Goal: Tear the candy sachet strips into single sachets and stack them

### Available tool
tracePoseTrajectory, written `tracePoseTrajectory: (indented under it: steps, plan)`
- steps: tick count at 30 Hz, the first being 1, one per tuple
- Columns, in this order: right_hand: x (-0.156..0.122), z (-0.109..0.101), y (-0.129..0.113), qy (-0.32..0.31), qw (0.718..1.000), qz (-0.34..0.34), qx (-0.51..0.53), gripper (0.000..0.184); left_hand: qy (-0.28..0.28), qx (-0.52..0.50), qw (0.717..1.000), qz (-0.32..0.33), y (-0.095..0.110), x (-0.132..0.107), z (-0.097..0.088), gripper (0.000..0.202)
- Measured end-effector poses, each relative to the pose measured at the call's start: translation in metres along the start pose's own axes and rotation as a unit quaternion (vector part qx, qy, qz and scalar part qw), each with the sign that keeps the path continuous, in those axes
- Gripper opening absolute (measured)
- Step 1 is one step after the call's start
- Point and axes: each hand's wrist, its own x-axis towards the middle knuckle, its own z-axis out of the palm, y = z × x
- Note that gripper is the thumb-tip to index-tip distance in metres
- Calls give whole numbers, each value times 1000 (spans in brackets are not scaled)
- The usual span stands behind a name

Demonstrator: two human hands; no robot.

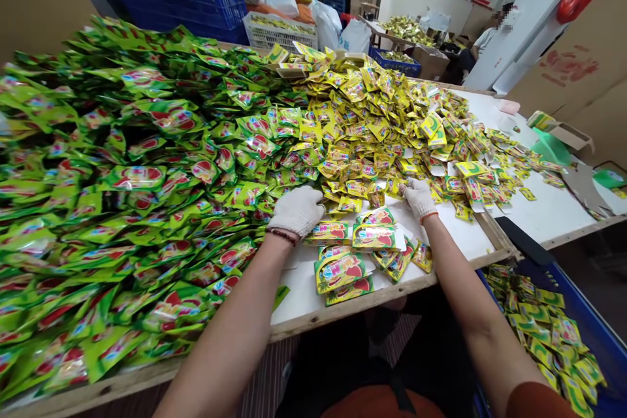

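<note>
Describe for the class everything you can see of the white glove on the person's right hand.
The white knit glove covers the person's right hand, its coarse fabric looking like cotton and fairly clean. It lies back upward, with the fingers bent and pointing forward and inward, pressed onto yellow sachets at the edge of the heap. Whether it grasps one cannot be told. An orange-red band circles the wrist at its cuff, and the white table top lies just beyond and below it.
</note>
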Motion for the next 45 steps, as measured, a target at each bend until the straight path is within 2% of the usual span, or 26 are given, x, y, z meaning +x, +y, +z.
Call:
tracePoseTrajectory:
  steps: [3,5,6,7,8,10,11,13,17,20,23,25,27,29,31,34,36,39,42,43,45]
  plan:
    - [-5,-3,-7,-7,999,-7,52,29,71,-144,986,-33,-5,-9,-11,21]
    - [-12,-4,-16,-11,996,-22,86,33,99,-273,956,-51,-1,-13,-13,23]
    - [-16,-4,-21,-15,995,-31,99,36,96,-350,930,-59,3,-14,-12,24]
    - [-22,-3,-27,-23,992,-41,113,38,87,-441,891,-71,9,-15,-9,26]
    - [-28,-1,-33,-36,989,-55,130,40,73,-546,831,-83,15,-15,-6,29]
    - [-42,6,-47,-79,977,-85,177,42,53,-686,720,-93,29,-16,2,39]
    - [-48,11,-54,-101,969,-98,202,41,46,-720,687,-91,36,-17,6,42]
    - [-59,22,-67,-128,957,-117,234,38,33,-751,654,-80,47,-20,11,45]
    - [-71,38,-84,-112,968,-125,186,32,-5,-773,633,-50,59,-29,16,40]
    - [-73,38,-90,-97,976,-139,135,27,-19,-778,627,-40,58,-31,15,36]
    - [-74,31,-95,-128,972,-188,66,16,-70,-760,644,-42,49,-29,12,32]
    - [-74,26,-98,-162,962,-221,7,10,-116,-741,661,-28,43,-28,10,36]
    - [-74,24,-99,-158,957,-244,-25,8,-136,-733,666,-15,42,-28,8,38]
    - [-74,23,-98,-100,965,-242,-2,10,-111,-746,656,-30,45,-29,8,36]
    - [-74,24,-96,-42,976,-207,47,18,-63,-767,636,-60,52,-30,9,37]
    - [-76,26,-92,-30,984,-158,80,27,-26,-795,602,-64,61,-31,12,37]
    - [-79,29,-91,-29,985,-160,59,29,-17,-806,589,-52,64,-32,14,38]
    - [-81,34,-91,-16,984,-178,24,28,-8,-801,597,-46,66,-32,18,40]
    - [-84,36,-91,-3,987,-160,28,21,-12,-788,613,-48,65,-32,21,43]
    - [-84,37,-91,-15,988,-149,39,21,-17,-787,616,-43,65,-31,22,44]
    - [-84,36,-89,-80,985,-136,74,26,-26,-774,632,-21,65,-32,24,41]
